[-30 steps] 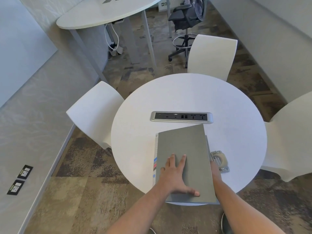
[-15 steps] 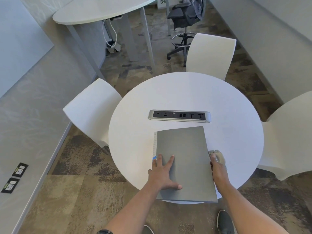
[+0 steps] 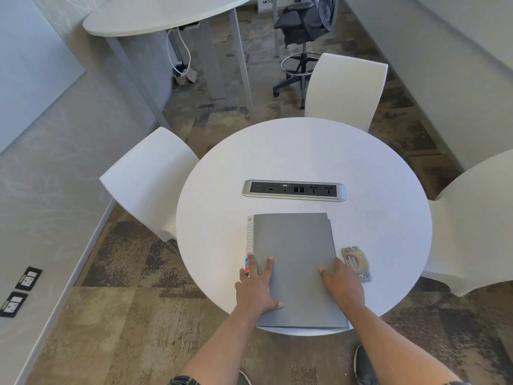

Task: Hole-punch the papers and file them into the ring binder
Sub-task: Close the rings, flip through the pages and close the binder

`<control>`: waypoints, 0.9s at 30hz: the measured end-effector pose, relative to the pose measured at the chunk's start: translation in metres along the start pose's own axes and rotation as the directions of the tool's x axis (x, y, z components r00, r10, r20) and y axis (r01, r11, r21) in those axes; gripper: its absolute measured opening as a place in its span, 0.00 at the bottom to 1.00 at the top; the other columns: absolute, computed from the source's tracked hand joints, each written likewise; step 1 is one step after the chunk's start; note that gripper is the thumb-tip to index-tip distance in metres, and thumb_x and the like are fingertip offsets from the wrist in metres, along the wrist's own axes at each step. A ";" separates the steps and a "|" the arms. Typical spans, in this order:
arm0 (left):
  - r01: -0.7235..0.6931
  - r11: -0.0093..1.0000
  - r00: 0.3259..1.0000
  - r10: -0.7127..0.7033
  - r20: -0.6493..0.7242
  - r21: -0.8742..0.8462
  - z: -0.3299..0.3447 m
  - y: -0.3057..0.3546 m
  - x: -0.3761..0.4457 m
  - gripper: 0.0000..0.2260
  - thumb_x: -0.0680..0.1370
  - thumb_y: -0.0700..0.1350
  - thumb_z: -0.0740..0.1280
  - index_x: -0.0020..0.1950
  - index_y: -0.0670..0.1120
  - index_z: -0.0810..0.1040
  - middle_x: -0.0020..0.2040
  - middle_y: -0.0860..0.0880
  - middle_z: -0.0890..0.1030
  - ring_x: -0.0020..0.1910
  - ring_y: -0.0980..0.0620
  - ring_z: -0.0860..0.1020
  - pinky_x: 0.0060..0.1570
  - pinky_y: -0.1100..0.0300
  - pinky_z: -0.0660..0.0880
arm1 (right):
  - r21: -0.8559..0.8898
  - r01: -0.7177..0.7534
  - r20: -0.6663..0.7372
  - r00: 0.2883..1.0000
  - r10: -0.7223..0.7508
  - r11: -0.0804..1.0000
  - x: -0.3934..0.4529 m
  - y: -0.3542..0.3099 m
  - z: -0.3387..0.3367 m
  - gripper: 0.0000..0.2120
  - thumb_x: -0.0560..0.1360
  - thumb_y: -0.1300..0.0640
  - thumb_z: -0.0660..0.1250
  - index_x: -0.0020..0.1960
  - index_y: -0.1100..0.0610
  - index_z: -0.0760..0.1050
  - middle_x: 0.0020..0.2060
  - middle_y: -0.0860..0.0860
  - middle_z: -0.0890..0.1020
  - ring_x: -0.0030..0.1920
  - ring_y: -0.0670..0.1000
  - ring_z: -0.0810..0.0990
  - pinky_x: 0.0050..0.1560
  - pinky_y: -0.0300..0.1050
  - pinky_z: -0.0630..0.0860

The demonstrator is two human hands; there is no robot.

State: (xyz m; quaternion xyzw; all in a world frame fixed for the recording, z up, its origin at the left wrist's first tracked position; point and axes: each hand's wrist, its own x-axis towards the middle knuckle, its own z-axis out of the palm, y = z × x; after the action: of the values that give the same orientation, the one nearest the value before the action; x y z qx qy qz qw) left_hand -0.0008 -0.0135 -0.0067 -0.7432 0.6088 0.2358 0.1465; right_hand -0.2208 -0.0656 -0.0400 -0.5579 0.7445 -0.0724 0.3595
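Low in the frame we rest our left hand (image 3: 256, 291) and right hand (image 3: 342, 287), fingers flat, gripping nothing, on one closed grey binder (image 3: 295, 262) at the round table's (image 3: 319, 154) near edge, one hole punch (image 3: 356, 262) just right, one socket strip (image 3: 294, 190) beyond, three white chairs around.

Bright, even indoor light. Round white worktop (image 3: 305, 151) nearly washed out, no hard glare. Soft faint shadows beneath chairs beside worktop. Strong wide-angle bending toward frame edges. Slight overall softness, carpet below worktop smeared.
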 end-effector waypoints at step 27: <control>-0.037 0.993 0.992 0.050 -0.117 0.110 0.022 -0.014 0.008 0.53 0.69 0.68 0.70 0.80 0.60 0.35 0.79 0.44 0.27 0.81 0.45 0.36 0.77 0.49 0.55 | -0.429 0.431 0.408 0.876 -0.255 0.794 0.008 0.005 0.009 0.36 0.84 0.48 0.55 0.84 0.54 0.39 0.83 0.46 0.38 0.82 0.46 0.40 0.80 0.46 0.54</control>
State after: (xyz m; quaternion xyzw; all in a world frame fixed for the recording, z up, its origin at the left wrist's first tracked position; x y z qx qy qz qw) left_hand 0.0101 -0.0061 -0.0302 -0.7336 0.6443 0.1610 0.1443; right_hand -0.2201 -0.0682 -0.0525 -0.7639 0.5503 0.1555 0.2992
